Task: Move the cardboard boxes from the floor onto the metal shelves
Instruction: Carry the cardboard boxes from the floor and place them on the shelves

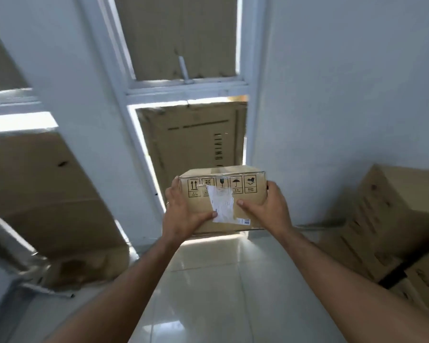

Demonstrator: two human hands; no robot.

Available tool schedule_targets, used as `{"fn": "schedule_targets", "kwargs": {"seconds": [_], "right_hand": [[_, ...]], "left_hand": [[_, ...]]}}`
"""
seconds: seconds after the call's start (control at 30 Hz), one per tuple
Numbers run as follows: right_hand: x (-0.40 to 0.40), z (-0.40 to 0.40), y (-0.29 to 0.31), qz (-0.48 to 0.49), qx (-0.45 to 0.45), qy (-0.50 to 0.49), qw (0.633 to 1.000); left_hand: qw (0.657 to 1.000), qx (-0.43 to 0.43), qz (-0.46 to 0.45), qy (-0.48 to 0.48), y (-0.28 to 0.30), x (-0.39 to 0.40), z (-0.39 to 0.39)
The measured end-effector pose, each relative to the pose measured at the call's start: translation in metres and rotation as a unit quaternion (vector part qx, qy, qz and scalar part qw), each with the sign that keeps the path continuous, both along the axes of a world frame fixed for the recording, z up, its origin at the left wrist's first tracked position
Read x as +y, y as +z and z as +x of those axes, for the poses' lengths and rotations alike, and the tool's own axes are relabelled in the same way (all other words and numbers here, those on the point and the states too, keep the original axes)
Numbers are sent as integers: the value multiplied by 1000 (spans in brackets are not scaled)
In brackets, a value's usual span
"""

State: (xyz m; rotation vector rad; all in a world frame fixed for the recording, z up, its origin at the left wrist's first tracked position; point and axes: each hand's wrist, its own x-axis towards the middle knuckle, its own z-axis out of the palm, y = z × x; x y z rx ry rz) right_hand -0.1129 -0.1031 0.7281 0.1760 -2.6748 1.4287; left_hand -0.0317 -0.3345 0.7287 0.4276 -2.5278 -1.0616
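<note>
A small cardboard box (252, 200) with handling symbols and a white label is held up in front of me, clear of the tiled floor. My left hand (183, 214) grips its left side, thumb across the near face onto the label. My right hand (268, 206) grips its right side, thumb on the near face and fingers wrapped round the far edge. A blurred metal shelf frame (13, 248) shows at the lower left edge.
Stacked cardboard boxes (391, 224) stand on the floor at the right against the white wall. Ahead is a white-framed window (188, 87) with cardboard sheets behind its panes. Glossy floor tiles (208, 293) lie below my arms.
</note>
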Motion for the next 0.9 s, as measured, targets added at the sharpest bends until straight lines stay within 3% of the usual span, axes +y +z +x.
{"fn": "schedule_targets", "kwargs": {"seconds": [0.17, 0.47, 0.9], "right_hand": [[-95, 35, 32, -28, 47, 114, 992], [-243, 170, 80, -92, 104, 284, 949], [-297, 341, 138, -143, 199, 435, 866]], "left_hand": [[992, 48, -34, 115, 36, -72, 84], [944, 102, -87, 300, 95, -159, 286], [851, 155, -148, 480, 144, -131, 502]]}}
